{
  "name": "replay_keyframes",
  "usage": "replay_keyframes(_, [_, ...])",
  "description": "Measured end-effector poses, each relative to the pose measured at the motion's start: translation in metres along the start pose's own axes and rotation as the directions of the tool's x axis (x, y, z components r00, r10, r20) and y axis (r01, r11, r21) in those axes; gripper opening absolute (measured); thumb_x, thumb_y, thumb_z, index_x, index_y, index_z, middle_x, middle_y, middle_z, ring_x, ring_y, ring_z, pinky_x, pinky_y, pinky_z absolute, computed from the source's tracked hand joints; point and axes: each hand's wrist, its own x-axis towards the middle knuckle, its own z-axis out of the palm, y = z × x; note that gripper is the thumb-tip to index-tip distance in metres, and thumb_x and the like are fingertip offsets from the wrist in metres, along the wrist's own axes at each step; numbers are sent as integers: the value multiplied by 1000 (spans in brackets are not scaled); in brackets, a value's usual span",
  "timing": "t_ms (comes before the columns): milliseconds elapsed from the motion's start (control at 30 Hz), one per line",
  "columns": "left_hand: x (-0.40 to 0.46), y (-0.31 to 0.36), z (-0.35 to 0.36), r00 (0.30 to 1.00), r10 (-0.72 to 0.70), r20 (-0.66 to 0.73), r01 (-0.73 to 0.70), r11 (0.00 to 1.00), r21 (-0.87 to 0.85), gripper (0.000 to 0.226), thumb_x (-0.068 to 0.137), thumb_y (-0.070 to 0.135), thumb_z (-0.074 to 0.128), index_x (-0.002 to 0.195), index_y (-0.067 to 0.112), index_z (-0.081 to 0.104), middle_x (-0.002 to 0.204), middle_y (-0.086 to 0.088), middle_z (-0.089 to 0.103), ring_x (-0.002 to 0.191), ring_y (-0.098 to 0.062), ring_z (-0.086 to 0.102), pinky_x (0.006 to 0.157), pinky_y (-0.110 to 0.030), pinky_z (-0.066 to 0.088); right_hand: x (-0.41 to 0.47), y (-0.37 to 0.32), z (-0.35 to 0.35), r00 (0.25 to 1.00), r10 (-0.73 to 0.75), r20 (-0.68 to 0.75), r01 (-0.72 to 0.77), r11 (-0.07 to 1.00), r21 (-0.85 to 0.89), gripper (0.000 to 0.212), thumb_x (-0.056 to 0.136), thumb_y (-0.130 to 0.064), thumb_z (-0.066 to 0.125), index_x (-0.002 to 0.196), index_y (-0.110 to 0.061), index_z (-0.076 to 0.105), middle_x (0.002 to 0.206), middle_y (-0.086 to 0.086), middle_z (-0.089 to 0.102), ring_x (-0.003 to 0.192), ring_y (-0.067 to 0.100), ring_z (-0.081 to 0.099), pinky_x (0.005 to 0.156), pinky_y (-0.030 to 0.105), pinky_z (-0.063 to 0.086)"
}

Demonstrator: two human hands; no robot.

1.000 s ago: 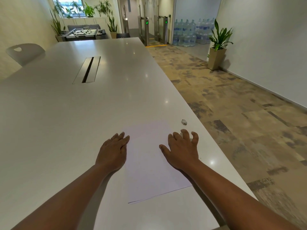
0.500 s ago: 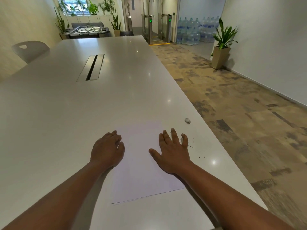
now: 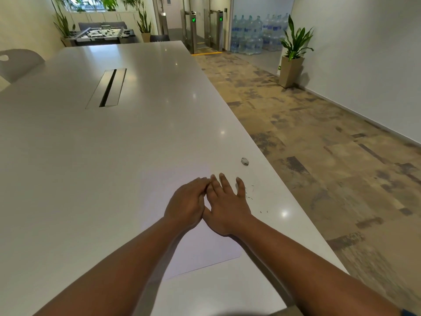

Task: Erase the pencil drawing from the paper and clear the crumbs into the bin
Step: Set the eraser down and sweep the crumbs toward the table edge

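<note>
Long white desk [image 3: 95, 169] fills most of the view, w/ a slotted cable hatch [image 3: 107, 88] set in its middle. Patchy brown carpet [image 3: 319, 156] runs along the right to a white wall, a potted plant [image 3: 293, 53], stacked water bottles [image 3: 255, 35] & entry gates [image 3: 200, 30] beyond. Sheet of paper [image 3: 205, 254] lies near the desk's right edge. Left hand [image 3: 185, 207] & right hand [image 3: 227, 207] rest flat on it, side by side & touching, fingers straight, holding nothing. Small eraser [image 3: 245, 161] sits just past the paper. Dark crumbs [image 3: 250, 195] are scattered beside the right hand.
</note>
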Motion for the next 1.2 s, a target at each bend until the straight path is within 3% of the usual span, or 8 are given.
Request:
replay_keyframes(167, [-2, -5, 6, 1000, 8, 25, -12, 985, 169, 57, 98, 29, 29, 147, 17, 54, 154, -4, 49, 147, -19, 39, 119, -43, 34, -11, 30, -4, 998, 48, 48, -48, 999, -3, 98, 93, -84, 2, 167, -21, -10, 176, -1, -15, 159, 22, -27, 121, 59, -26])
replay_keyframes(433, [0, -8, 11, 1000, 6, -19, -2, 975, 222, 51, 102, 29, 32, 146, 18, 55, 156, -3, 47, 148, -20, 37, 120, -40, 31, -28, 73, -10, 987, 149, 53, -147, 988, -40, 99, 93, -82, -2, 167, -17, -7, 176, 2, -14, 159, 23, -28, 122, 58, -24])
replay_keyframes(600, [1, -10, 13, 999, 14, -31, -6, 974, 228, 47, 102, 26, 37, 145, 19, 56, 155, -2, 49, 147, -20, 38, 119, -38, 31, -8, 79, -14, 985, 128, -119, -121, 990, 68, 80, 106, -66, 11, 167, -15, 11, 177, 3, -3, 163, 19, -8, 127, 56, -6])
replay_keyframes(833, [1, -9, 13, 1000, 4, -29, 3, 971, 238, 50, 102, 30, 33, 145, 20, 57, 154, -2, 50, 146, -19, 40, 119, -41, 34, 13, 95, -8, 990, -62, -129, 95, 960, 262, 57, 111, -46, 34, 161, -18, 40, 171, 2, 30, 161, 20, 21, 127, 41, 21])
replay_keyframes(967, [0, -10, 15, 999, 8, -35, 0, 973, 232, 50, 101, 29, 33, 143, 19, 58, 153, -2, 51, 145, -20, 42, 117, -42, 36, -16, 116, -1, 930, 24, -367, 156, 878, 452, 41, 102, -41, 48, 96, -20, 82, 116, -6, 80, 124, 6, 67, 92, 24, 51])
replay_keyframes(1067, [1, -12, 16, 999, 3, -47, 7, 977, 213, 49, 101, 29, 33, 141, 18, 59, 151, -3, 53, 143, -21, 44, 115, -43, 38, -23, 126, 1, 883, 161, -442, 149, 795, 588, 48, 99, -43, 50, 57, -20, 55, 58, -8, 61, 60, 6, 62, 56, 25, 42])
replay_keyframes(1133, [1, -11, 16, 999, -1, -51, 12, 978, 209, 51, 101, 31, 32, 141, 19, 59, 152, -2, 53, 144, -21, 44, 115, -44, 38, -14, 131, 2, 868, 197, -456, 170, 745, 646, 43, 99, -40, 52, 66, -17, 67, 68, -7, 69, 66, 6, 65, 61, 28, 50])
replay_keyframes(1200, [1, -11, 17, 999, -6, -45, 16, 978, 210, 52, 101, 32, 30, 143, 19, 58, 153, -1, 51, 145, -20, 42, 117, -43, 37, -5, 134, 1, 903, 165, -396, 156, 732, 663, 34, 101, -34, 55, 104, -13, 81, 113, -5, 80, 107, 7, 72, 93, 27, 55])
